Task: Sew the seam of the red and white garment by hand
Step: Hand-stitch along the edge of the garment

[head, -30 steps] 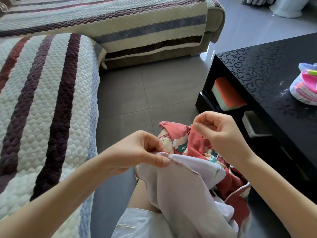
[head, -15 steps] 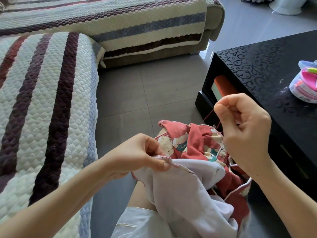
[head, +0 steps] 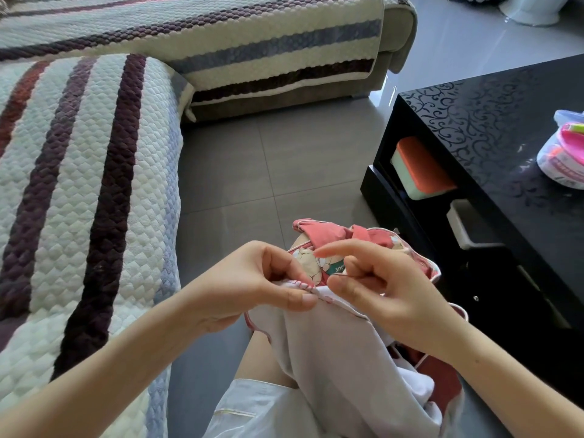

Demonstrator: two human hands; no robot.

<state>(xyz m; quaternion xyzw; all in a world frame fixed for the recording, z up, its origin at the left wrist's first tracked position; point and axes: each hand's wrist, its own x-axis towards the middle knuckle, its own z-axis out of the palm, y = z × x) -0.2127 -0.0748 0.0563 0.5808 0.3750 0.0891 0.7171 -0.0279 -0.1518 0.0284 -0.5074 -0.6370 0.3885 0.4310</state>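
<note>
- Returning from the raised pull of half a second ago, the right hand is brought back down beside the left hand, close to the stitched edge.
- A thin dark needle is pinched between the right thumb and a curled finger; the index finger is held out straight above it. The thread is not resolved at this size.
- The pink-trimmed seam of the red and white printed cloth garment is kept pinched between the left thumb and forefinger, with its position unchanged.
- The garment is draped over the lap, between the striped quilted sofa cover and the glossy black patterned table.
- Judgement: one stitch is taken as drawn tight, and the next entry is being lined up just right of the left thumb.
- Risk: the needle is worked near the left fingertips, and the layers must be held aligned.
</note>
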